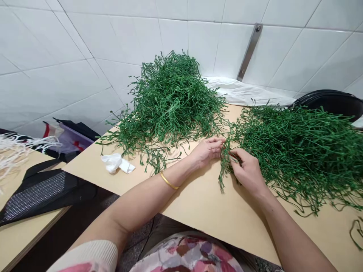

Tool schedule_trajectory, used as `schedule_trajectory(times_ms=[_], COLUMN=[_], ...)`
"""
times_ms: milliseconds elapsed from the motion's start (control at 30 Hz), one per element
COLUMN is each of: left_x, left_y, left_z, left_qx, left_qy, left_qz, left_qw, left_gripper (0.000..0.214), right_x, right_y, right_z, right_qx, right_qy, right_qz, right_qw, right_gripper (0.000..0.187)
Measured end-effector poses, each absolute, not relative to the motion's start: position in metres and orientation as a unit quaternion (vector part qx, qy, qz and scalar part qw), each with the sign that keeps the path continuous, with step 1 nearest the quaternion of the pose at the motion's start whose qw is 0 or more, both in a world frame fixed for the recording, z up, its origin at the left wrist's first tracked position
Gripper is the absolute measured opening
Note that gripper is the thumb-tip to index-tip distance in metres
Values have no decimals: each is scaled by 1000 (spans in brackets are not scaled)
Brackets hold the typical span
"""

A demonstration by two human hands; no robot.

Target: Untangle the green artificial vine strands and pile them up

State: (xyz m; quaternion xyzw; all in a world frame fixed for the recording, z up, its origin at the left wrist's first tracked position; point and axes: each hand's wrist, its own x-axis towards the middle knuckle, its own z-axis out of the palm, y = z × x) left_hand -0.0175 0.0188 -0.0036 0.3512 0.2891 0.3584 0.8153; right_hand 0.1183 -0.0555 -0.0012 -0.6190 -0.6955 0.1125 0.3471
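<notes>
On the light wooden tabletop (193,206), between two piles, a small green bunch (224,162) of thin knobby-tipped strands hangs at the fingers of both hands. Right hand (248,169): thumb and forefinger curled nearly together, some of the strands caught in the gap. Left hand (208,152): fingers bent, tips meeting the bunch's upper part; strands cover them, so can't tell if it's pinching or just touching. Left pile (172,100) is tall, against the tiled wall (127,37); right pile (306,151) is lower and wider, just beside the right hand. Main risk looks like snagging: stray ends from both piles lie right by the fingers, so a pull could drag extra strands along or tangle the bunch. The hold looks loose, so single strands might slip out if the fingers relax. A careless sweep of the left forearm could also push over strays near the crumpled white tissue (116,163). Loose strands at the right pile's front edge, plus a separate strand (356,232) at far right, could get brushed by the right arm.
</notes>
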Motion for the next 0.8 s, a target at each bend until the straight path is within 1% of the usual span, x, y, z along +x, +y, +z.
schedule_trajectory(times_ms=[67, 133, 200, 367, 433, 533, 567, 600, 667, 700, 800], left_x=[-18, -17, -16, -15, -15, -16, -16, -16, -16, -16, -16], left_y=[18, 17, 15, 14, 14, 12, 12, 11, 11, 11, 13], left_z=[-6, -7, -6, -6, -8, -10, -10, -10, -10, -9, -4], left_qx=[376, 394, 398, 397, 413, 449, 463, 479, 501, 503, 486], left_qy=[289, 296, 308, 321, 301, 276, 272, 270, 274, 278, 289], left_qz=[348, 348, 359, 388, 394, 384, 378, 374, 369, 372, 386], left_qw=[809, 797, 786, 767, 764, 758, 754, 747, 733, 729, 729], left_gripper=[21, 26, 25, 17, 17, 17, 16, 16, 17, 17, 19], right_x=[121, 123, 123, 123, 122, 121, 121, 122, 122, 123, 126], right_y=[-56, -57, -59, -58, -55, -50, -49, -49, -50, -51, -53], right_z=[-1, -1, -2, -4, -5, -6, -7, -6, -4, -3, 4], right_qx=[-606, -593, -587, -606, -615, -619, -618, -615, -607, -603, -602], right_qy=[-684, -682, -671, -613, -593, -578, -578, -581, -583, -580, -554], right_qz=[135, 148, 150, 110, 115, 161, 178, 194, 221, 230, 239], right_qw=[383, 402, 426, 495, 506, 506, 503, 497, 493, 497, 524], right_gripper=[23, 26, 25, 25, 33, 49, 48, 43, 25, 21, 21])
